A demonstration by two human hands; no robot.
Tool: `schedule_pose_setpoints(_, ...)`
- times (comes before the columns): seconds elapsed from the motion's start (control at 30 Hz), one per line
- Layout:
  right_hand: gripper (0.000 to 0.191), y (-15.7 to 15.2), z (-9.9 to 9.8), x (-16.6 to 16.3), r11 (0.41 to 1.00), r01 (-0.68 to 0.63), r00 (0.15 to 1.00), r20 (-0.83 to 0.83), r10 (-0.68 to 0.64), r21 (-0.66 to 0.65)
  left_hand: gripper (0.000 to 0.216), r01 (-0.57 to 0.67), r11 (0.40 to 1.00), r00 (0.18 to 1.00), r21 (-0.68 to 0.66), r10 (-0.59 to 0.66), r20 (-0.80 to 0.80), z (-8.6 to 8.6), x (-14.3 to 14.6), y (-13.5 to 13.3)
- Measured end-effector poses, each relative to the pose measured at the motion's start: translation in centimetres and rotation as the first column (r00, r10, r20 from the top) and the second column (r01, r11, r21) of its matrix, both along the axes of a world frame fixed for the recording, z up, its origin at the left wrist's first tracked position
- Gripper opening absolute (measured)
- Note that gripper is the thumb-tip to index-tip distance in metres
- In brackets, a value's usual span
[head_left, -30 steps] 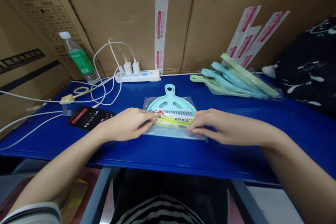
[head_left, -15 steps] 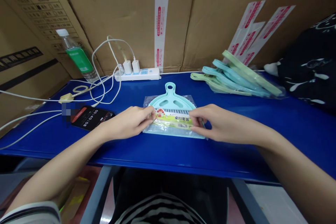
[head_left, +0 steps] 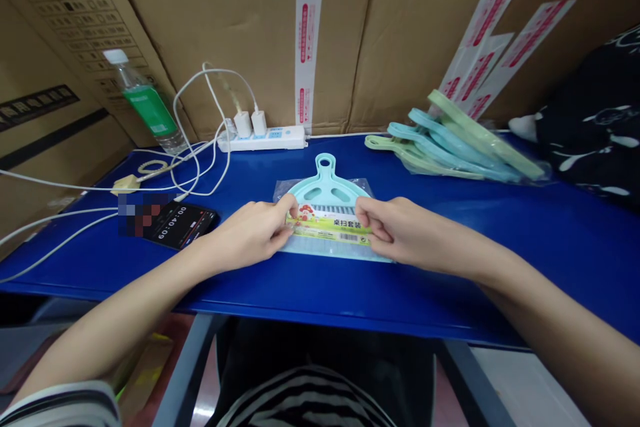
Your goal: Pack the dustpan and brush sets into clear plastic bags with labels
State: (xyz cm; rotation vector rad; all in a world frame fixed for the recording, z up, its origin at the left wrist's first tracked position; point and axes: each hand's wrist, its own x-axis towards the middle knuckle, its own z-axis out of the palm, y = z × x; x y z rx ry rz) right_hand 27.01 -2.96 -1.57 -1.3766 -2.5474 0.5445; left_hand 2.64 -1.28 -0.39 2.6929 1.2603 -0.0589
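Observation:
A light-blue dustpan and brush set (head_left: pixel 327 183) lies flat in front of me, its ringed handle pointing away. Clear plastic wraps its body, and a yellow-green printed label (head_left: pixel 327 227) crosses the middle over the brush bristles. My left hand (head_left: pixel 257 233) pinches the left edge of the wrapped set near the label's end. On the opposite edge, my right hand (head_left: pixel 395 230) has its fingers curled closed at the label's right end. Fingertips on both sides partly hide the plastic they touch.
Several wrapped blue and green dustpan sets (head_left: pixel 450 140) are stacked at the back right, near a dark patterned bag (head_left: pixel 595 120). A phone (head_left: pixel 183 223), white cables, a power strip (head_left: pixel 270 139) and a bottle (head_left: pixel 147 107) occupy the left. Cardboard (head_left: pixel 240 20) walls the blue table (head_left: pixel 300 297).
My right fingers have curled in tighter and uncovered more of the label's lower right, where a barcode now shows. My left hand stays at the left edge. The view has shifted slightly.

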Motion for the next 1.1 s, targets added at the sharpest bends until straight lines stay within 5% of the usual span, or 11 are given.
schedule_pose_setpoints(0.2,0.028,-0.2,0.1,-0.4,0.999,0.032,0.996,0.088,-0.034,0.024,0.023,-0.035,0.992,0.994,0.124,0.048,-0.101,-0.2,0.2,-0.2)
schedule_pose_setpoints(0.4,0.028,-0.3,0.1,-0.5,0.999,0.024,0.985,0.170,-0.032,0.047,0.019,0.057,0.968,0.997,0.244,-0.044,-0.057,-0.3,-0.5,0.0)
schedule_pose_setpoints(0.6,0.029,-0.9,0.2,-0.7,0.985,0.009,0.952,0.301,-0.061,0.172,0.044,0.355,0.884,0.935,0.303,-0.332,-0.126,-0.5,0.0,-0.2)
schedule_pose_setpoints(0.8,0.049,-1.3,-0.3,-1.0,0.898,-0.185,0.959,0.271,0.078,0.398,0.051,0.392,0.878,0.917,0.273,-0.350,-0.193,-0.9,0.5,-0.1)
schedule_pose_setpoints(1.1,0.037,-0.8,-1.5,-1.5,0.772,-0.365,0.914,0.357,0.192,0.520,0.040,0.384,0.868,0.920,0.313,-0.330,-0.214,-1.5,0.9,-0.4)
